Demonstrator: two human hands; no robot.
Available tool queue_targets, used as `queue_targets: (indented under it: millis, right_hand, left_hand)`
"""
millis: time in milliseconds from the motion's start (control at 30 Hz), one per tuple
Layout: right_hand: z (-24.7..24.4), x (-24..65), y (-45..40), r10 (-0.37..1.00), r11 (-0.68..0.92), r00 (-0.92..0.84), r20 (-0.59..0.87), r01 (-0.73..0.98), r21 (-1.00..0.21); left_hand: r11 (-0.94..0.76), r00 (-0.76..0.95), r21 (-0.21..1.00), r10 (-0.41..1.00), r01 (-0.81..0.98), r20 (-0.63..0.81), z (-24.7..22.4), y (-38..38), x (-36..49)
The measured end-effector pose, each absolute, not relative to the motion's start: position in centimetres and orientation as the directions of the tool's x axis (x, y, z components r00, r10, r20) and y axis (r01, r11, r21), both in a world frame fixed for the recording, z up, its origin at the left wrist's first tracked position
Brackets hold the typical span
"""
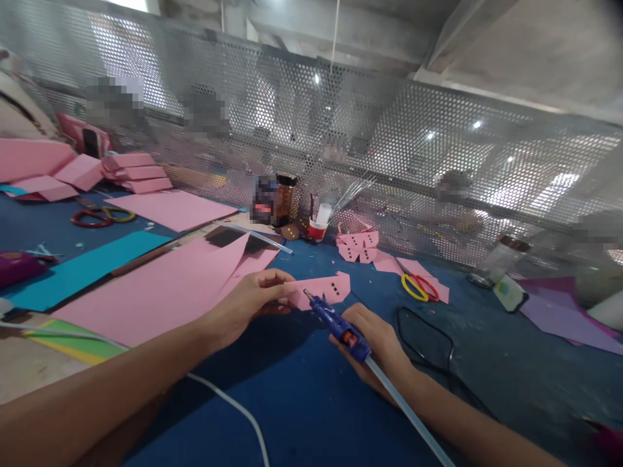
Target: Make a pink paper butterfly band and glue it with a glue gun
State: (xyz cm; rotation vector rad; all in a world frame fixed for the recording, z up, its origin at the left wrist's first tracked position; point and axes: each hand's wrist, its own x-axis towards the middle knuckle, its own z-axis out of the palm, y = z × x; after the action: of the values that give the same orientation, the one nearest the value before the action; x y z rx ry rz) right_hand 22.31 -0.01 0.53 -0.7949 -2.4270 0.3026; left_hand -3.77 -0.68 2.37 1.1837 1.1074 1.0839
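Observation:
My left hand [260, 295] pinches the left end of a small pink paper piece [324, 287] with little black squares on it. A blue glue gun [341, 327] is in my right hand [374, 334]; its nozzle points up and left at the pink piece, over its left part. Whether the tip touches the paper I cannot tell. A clear glue stick [402, 402] trails from the gun's back end toward the bottom edge. My right fingers wrap around the gun's far side, partly hidden by it.
Blue table [292, 402] below. Pink sheets [160, 285] and a teal strip [87, 269] lie left. Yellow-red scissors [419, 288], folded pink pieces [357, 245] and a red-white cup [318, 227] stand or lie beyond. A black cord [450, 344] is right, a white cord [233, 402] nearer.

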Motion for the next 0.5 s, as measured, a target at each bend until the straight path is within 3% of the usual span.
queue_targets:
  millis: [500]
  right_hand:
    - [0.43,22.47,0.11,0.596,0.803,-0.675,0.435,0.491,-0.337]
  left_hand:
    - [0.068,0.157,0.997,0.986,-0.038,-0.061,2.09,-0.72,-3.86]
